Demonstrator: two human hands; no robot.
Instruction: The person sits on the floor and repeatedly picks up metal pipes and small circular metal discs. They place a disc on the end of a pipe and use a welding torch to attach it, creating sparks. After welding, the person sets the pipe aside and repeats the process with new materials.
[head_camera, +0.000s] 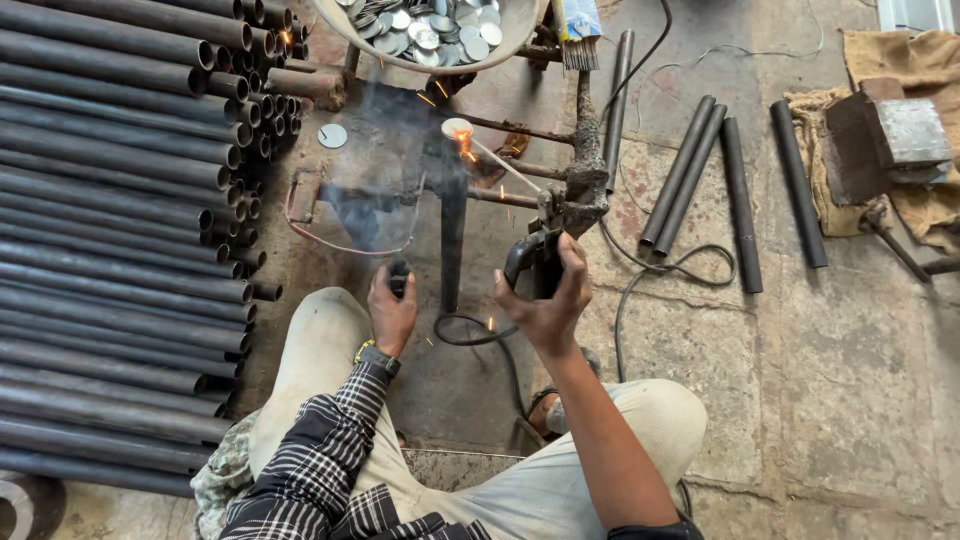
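The right hand (545, 295) grips the electrode holder (530, 258), its rod (500, 165) angled so the tip meets a disc (457, 127) on the upright pipe (452, 230). The left hand (392, 308), fingers closed, holds up a dark shield's handle (398, 275) against the glare. Stacked pipes (110, 250) lie left, on the floor.

Sparks fly at the top of the upright pipe (453, 215), where the welding rod (503, 164) meets a round metal disc (457, 127). The right hand (545, 300) grips the electrode holder (530, 262), its cable (640, 290) looping across the stone floor. The left hand (391, 308) clutches the handle of a dark welding shield (362, 205), smoke drifting above it. A big stack of pipes (115, 240) lies to the left, a bowl of discs (430, 30) sits above, and loose pipes (715, 185) lie to the right.
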